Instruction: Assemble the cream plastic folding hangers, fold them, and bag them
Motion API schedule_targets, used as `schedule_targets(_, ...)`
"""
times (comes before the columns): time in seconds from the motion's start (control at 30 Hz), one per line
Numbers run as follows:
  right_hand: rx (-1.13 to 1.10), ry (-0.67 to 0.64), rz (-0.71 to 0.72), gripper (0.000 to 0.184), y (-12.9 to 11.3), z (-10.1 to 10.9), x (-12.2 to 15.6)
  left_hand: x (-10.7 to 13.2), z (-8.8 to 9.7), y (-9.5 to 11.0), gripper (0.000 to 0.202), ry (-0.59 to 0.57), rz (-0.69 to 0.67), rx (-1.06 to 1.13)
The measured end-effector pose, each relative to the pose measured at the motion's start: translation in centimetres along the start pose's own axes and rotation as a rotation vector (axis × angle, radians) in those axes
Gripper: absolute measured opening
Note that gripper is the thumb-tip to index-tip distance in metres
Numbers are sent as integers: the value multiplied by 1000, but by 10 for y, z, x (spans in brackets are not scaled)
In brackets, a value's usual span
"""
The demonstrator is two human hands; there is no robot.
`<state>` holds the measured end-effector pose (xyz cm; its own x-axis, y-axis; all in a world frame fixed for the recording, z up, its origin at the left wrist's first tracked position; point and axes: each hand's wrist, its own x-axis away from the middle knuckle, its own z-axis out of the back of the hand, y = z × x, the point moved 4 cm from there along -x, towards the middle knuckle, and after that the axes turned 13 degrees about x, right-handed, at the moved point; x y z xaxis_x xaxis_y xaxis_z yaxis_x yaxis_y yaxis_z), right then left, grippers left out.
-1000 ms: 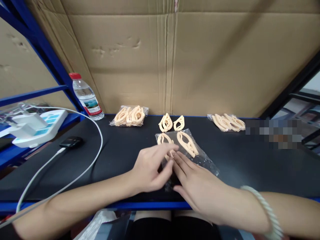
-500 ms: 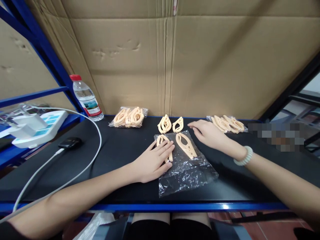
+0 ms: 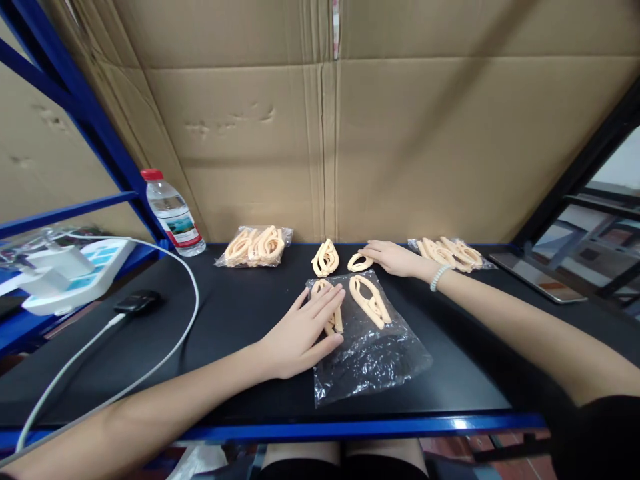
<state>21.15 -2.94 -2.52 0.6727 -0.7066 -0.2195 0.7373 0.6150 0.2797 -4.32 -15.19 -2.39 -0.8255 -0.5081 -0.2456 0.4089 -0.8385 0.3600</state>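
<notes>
My left hand (image 3: 300, 332) lies flat, fingers stretched out, over a beige folding hanger (image 3: 334, 320) on a clear plastic bag (image 3: 373, 363). The palm hides part of that hanger. A second folding hanger (image 3: 369, 300), on the bag's upper right part, shows in full. Beyond the bag, my right hand (image 3: 395, 257) has its fingers closed on the right end of another folding hanger (image 3: 358, 262); its fingertips are partly hidden. Just left of this stands a small group of folded hangers (image 3: 325, 259).
Bagged hangers lie at the back left (image 3: 255, 247) and back right (image 3: 450, 254). A water bottle (image 3: 175, 217) stands in the left corner. A white cable (image 3: 193, 320) loops past a black device (image 3: 137, 302) and a power strip (image 3: 83, 273). A phone (image 3: 537, 277) lies at right.
My right hand has moved left and reached the single hanger behind the bag, which now lies flatter. My left hand stays on the bag. The view has tilted slightly up.
</notes>
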Motion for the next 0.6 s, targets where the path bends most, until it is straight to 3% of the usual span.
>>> schedule_targets(0.23,-29,28,-165,36,-14,28,77,-4,9,7,55,78,60,48)
schedule_targets(0.37,-74,2,-281,33,-44,47,121,-3,13,11,50,173,38,89)
schedule_targets(0.43,-80,59,-333,39,-60,57,141,-2,16,13,48,240,7,112)
schedule_targets(0.6,-101,-8,-316,49,-103,65,178,-1,21,18,41,356,-68,155)
